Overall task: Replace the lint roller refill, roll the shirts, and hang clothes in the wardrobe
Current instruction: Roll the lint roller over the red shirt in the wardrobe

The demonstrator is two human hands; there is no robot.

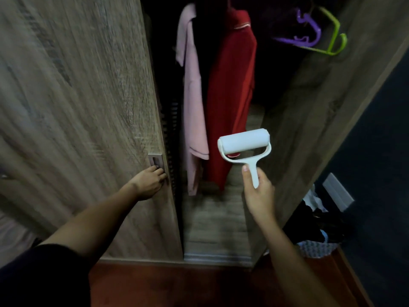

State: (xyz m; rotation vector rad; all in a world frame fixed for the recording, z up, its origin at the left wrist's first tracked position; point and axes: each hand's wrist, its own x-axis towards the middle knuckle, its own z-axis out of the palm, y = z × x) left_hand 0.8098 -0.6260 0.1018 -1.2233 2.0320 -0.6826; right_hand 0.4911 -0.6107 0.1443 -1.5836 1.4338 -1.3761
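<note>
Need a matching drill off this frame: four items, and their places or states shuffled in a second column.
Items:
1. lint roller
2. red garment
3. green hanger
4. left hand

Places or states:
A. hangs just right of the pink garment
B. fingers at the recessed door handle
C. held up by its handle in the right hand
D. bare, upper right, beside the purple hanger

Pairs: 1-C, 2-A, 3-D, 4-B

Open gap between red shirt [232,96] and wardrobe side wall [298,129]; door [88,107] at left.
</note>
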